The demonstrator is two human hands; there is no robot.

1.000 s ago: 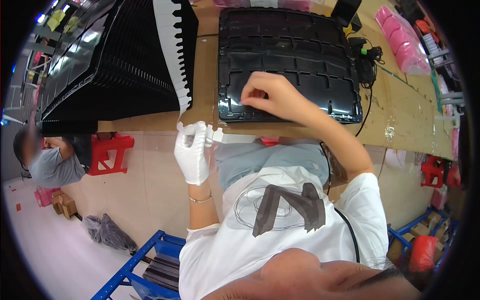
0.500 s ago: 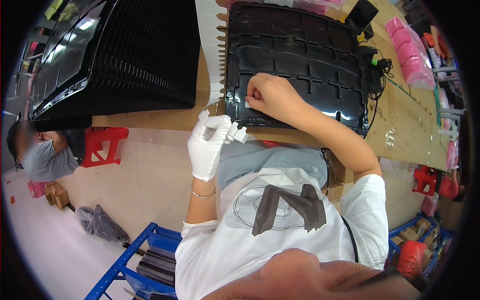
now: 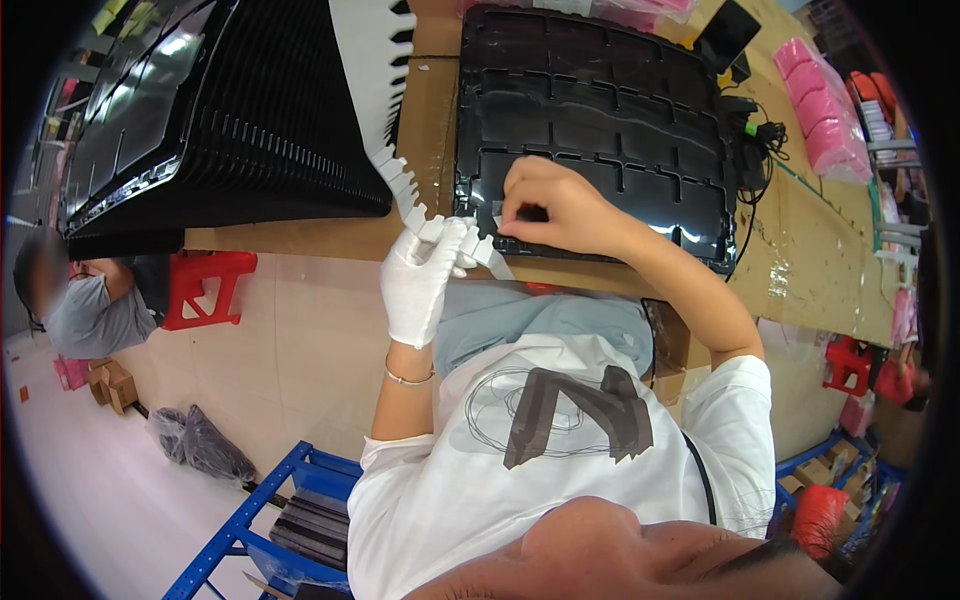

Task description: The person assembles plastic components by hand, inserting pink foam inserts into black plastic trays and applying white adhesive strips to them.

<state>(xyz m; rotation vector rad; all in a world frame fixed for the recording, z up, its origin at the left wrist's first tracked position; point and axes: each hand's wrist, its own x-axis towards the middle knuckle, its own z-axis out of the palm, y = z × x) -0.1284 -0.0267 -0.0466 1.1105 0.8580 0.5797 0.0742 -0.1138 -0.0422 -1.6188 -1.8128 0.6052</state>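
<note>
Gloved in white, the left hand (image 3: 418, 285) had its fingers closed around the strip (image 3: 385, 150), a white, notched length that ran up and away from it, with a short end poking out on the hand's right. Just right of it, the right hand (image 3: 565, 208), bare and curled, was over the near left part of the black tray (image 3: 600, 110). A pale piece (image 3: 497, 211) showed at its fingertips; I couldn't tell whether they gripped it. Under the tray, the table (image 3: 300, 237) had its near edge by the gloved hand, and a stack (image 3: 290, 120) of black trays stood beyond that hand to its left. Right of the bare hand lay cables (image 3: 770, 133), then pink bundles (image 3: 822, 115). Far left of both hands, a co-worker (image 3: 100, 315) was beside a red stool (image 3: 205, 290).
</note>
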